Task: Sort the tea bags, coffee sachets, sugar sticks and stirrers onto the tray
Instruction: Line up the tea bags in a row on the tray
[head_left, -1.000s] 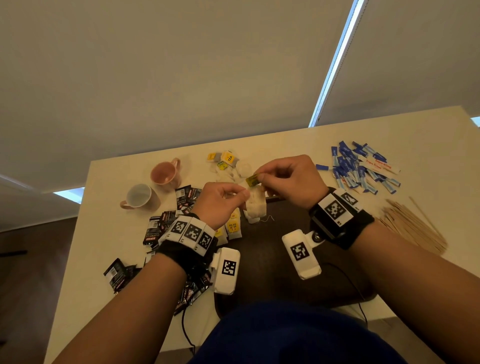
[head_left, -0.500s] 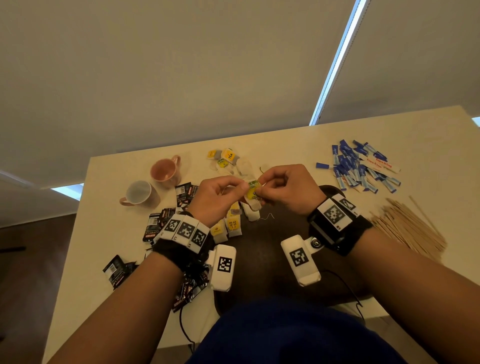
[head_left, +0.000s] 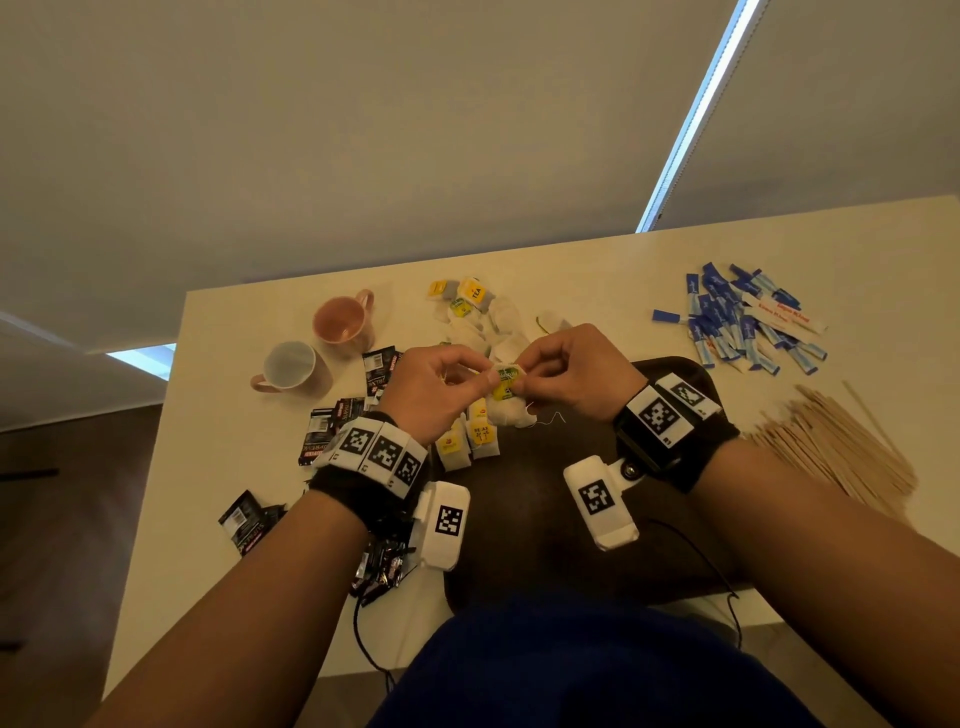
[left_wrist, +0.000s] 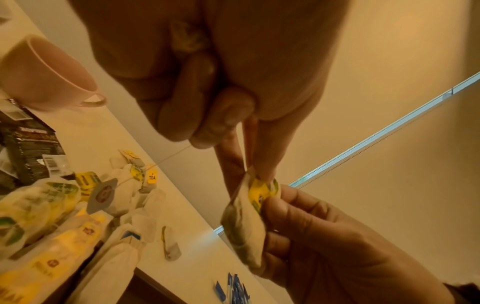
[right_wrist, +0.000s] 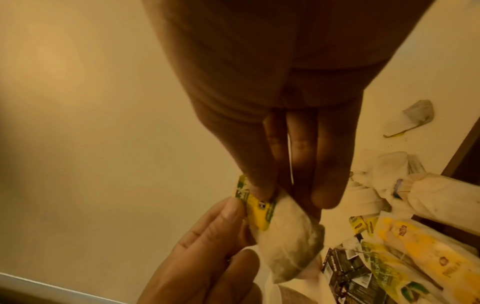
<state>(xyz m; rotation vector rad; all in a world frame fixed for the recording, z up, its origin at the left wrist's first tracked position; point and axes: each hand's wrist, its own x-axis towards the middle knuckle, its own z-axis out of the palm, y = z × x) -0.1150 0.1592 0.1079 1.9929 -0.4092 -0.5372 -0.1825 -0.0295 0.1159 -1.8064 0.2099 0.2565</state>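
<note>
Left hand (head_left: 439, 387) and right hand (head_left: 574, 371) meet above the tray (head_left: 530, 499), both pinching one tea bag (head_left: 505, 387).

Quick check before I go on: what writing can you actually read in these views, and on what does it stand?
"TEA": orange tag on a tea bag in the loose pile on the table, also seen from the head view.
"RELAX": tea bag wrapper on the tray, only just readable.
Red print on the white sugar sticks: too blurred.
Black coffee sachets: brand too blurred.
Tag held by both hands: unreadable.
</note>
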